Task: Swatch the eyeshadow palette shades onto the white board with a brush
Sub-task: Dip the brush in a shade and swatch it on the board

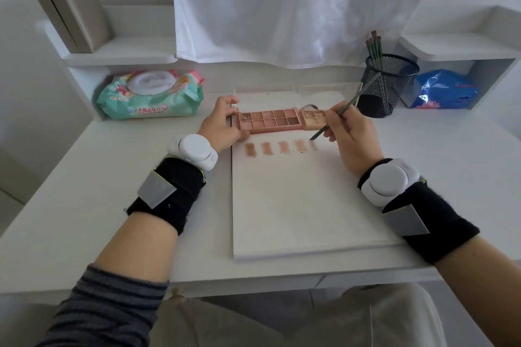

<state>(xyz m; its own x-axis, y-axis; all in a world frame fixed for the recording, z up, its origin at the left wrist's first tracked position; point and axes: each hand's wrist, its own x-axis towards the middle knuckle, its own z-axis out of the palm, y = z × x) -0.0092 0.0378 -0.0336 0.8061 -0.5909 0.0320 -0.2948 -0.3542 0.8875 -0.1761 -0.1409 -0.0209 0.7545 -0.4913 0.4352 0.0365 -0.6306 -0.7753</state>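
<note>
Here, five swatches, two hands.

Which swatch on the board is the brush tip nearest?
The rightmost swatch, faintest and narrowest of the five; the brush tip in the right hand hovers just above it.

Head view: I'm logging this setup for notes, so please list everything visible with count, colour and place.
white board: one, white, desk centre
swatches: five, brown to pale pink, row below the palette
eyeshadow palette: one, pink, far end of board
small palette: one, peach, right of it
brush: one, green handle, tip near last swatch
mesh cup: one, black, holding brushes, back right
wipes pack: one, mint, back left
blue bag: one, right cubby
left hand: holds eyeshadow palette
right hand: grips brush
</note>
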